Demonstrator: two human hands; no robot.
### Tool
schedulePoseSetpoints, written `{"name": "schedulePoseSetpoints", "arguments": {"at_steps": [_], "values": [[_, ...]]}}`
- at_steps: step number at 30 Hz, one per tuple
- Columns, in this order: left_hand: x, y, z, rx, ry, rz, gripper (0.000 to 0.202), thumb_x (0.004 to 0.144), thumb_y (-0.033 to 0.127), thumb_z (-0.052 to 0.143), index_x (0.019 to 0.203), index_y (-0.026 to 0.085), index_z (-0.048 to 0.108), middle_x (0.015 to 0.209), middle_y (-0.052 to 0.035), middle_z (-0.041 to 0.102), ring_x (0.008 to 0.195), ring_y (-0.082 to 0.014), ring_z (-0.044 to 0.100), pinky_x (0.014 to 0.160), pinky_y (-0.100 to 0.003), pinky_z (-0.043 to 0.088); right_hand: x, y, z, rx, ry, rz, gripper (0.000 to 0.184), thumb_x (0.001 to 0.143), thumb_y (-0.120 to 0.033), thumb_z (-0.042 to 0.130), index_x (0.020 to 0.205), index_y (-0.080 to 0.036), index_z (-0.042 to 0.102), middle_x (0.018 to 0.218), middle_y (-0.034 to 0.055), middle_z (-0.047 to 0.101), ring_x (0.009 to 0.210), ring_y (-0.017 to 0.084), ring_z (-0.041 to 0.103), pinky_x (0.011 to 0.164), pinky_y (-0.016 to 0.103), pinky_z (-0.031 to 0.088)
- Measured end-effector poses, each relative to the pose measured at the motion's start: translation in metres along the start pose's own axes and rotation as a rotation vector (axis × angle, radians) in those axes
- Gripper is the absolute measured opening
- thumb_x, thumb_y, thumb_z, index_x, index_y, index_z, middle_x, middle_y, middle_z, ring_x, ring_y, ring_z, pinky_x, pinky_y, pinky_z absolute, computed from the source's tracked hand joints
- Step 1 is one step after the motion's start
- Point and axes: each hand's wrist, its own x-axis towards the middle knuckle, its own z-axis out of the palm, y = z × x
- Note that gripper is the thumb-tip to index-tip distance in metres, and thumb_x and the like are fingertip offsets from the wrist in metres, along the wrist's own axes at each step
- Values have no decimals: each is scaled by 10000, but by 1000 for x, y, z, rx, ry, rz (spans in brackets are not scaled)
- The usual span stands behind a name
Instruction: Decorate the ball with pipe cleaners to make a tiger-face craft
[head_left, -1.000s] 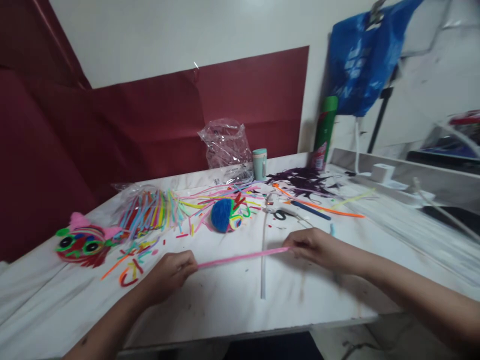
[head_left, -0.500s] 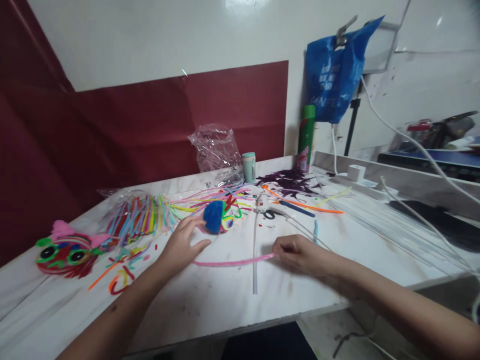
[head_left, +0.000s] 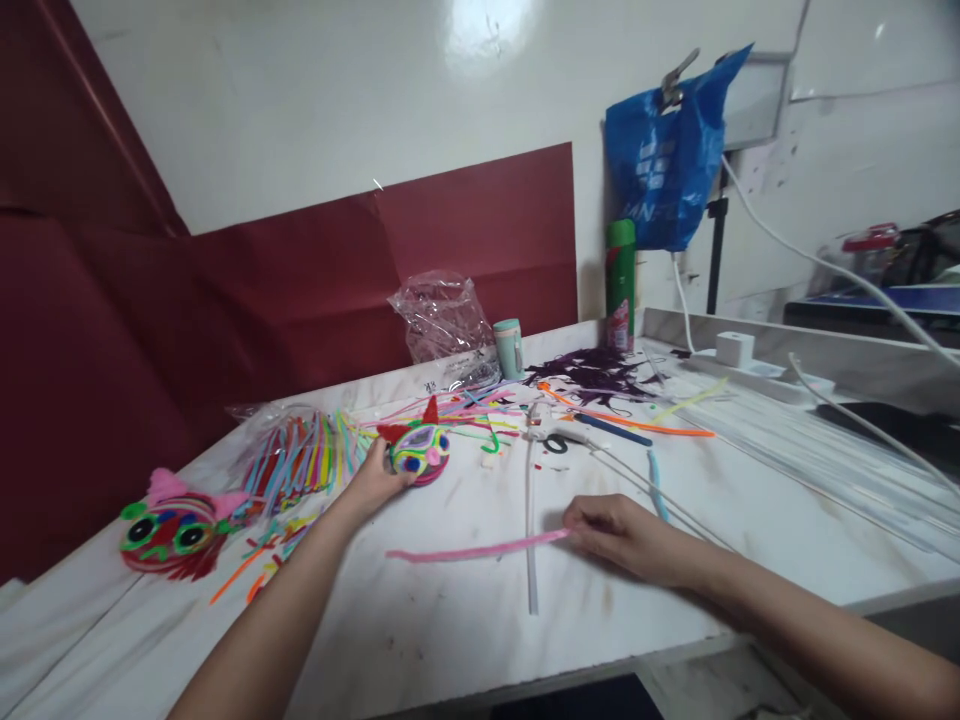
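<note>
My left hand (head_left: pixel 375 488) is closed around the back of a small round figure (head_left: pixel 427 452) made of colourful pipe cleaners, with red ears, blue eyes and a pink nose. In my right hand (head_left: pixel 613 534), thumb and fingers pinch one end of a pink pipe cleaner (head_left: pixel 476 550). Its free end points left, above the tabletop. Under it lies a clear glue stick (head_left: pixel 532 560), reaching back to the glue gun (head_left: pixel 559 428). A second face figure (head_left: pixel 176 530), with pink ears and big black eyes, sits at the far left.
Bundled pipe cleaners (head_left: pixel 300 455) lie in plastic at the left. Scissors (head_left: pixel 611 430), orange pipe cleaners (head_left: pixel 652 424) and purple shreds (head_left: pixel 592 375) lie farther back. A mint cup (head_left: pixel 508 350) and a green spray can (head_left: pixel 620 285) stand by the wall. Clear sticks (head_left: pixel 810 450) and a power strip (head_left: pixel 761 375) are right.
My left hand has gripped the round figure and turned it, so its face shows instead of the blue back. The pink pipe cleaner stays in my right hand. The view has shifted slightly.
</note>
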Motion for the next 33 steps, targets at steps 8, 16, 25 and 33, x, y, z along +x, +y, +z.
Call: {"name": "schedulePoseSetpoints", "arguments": {"at_steps": [8, 16, 25, 33], "values": [[-4, -18, 17, -231, -19, -85, 854, 528, 237, 836, 1269, 201, 413, 1272, -113, 580, 1150, -246, 576, 995, -387, 447, 31, -26, 3, -115, -29, -184, 228, 904, -344, 480, 813, -172, 598, 808, 68, 633, 722, 168, 576, 661, 281, 463], [-10, -25, 19, -377, -44, -100, 805, 613, 275, 796, 1295, 188, 379, 1347, -151, 522, 1218, -257, 535, 1036, -405, 416, 123, -19, 24, -214, -21, -278, 145, 840, -167, 540, 777, -181, 669, 1165, 151, 651, 1296, 296, 457, 993, 423, 429], [-4, -39, 23, -440, -40, -48, 635, 647, 273, 756, 1211, 183, 479, 1254, -115, 610, 1162, -244, 583, 1014, -402, 444, 154, -7, 49, -94, 64, -320, 97, 841, -226, 583, 819, -176, 663, 1449, 154, 431, 1361, 296, 368, 1054, 455, 360], [-2, -44, 32, -310, 147, -72, 558, 643, 177, 737, 1159, 184, 526, 1168, -101, 632, 1085, -224, 603, 953, -377, 473, 153, 0, 50, -86, 89, -280, 121, 842, -272, 598, 792, -180, 658, 1455, 158, 423, 1350, 303, 386, 1052, 461, 363]]}}
